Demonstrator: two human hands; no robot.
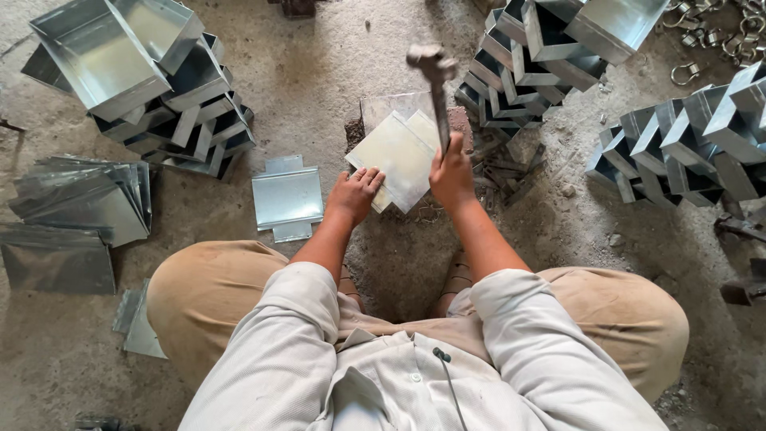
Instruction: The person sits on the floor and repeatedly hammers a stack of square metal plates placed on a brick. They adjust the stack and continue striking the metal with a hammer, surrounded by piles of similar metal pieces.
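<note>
sheet: flat galvanised sheet piece point(396, 152), pale and dull-shiny, turned diamond-wise, centre of scene just beyond the knees. More flat pieces lie under it.
support: sheet rests on a dark block point(461, 120); only the block's left and right edges show past the sheet.
left hand: left hand point(356, 191) lies flat, fingers spread, pressing the near-left corner of the sheet. Grips nothing.
right hand: right hand point(452, 174) is closed around the hammer handle at the sheet's near-right edge.
hammer: hammer point(436, 80) raised, head at the far end, above the far part of the sheet, handle running back to the fist.
edges: far and right corners of the sheet are uncovered; near-left corner sits under the palm.
open room: bare dirt floor point(319, 72) far-left of the block and near-right by the knee.
left side: cut notched blank point(287, 198) lies flat just left of the left hand; flat sheet stack point(88, 199) well left; pile of folded metal boxes point(152, 80) far-left.
right side: box stack point(542, 56) far-right, close to the block; further boxes point(686, 144) right; scrap offcuts point(511, 172) just right of the right hand.
in the way: scrap and the far-right stack crowd the hammer side.
</note>
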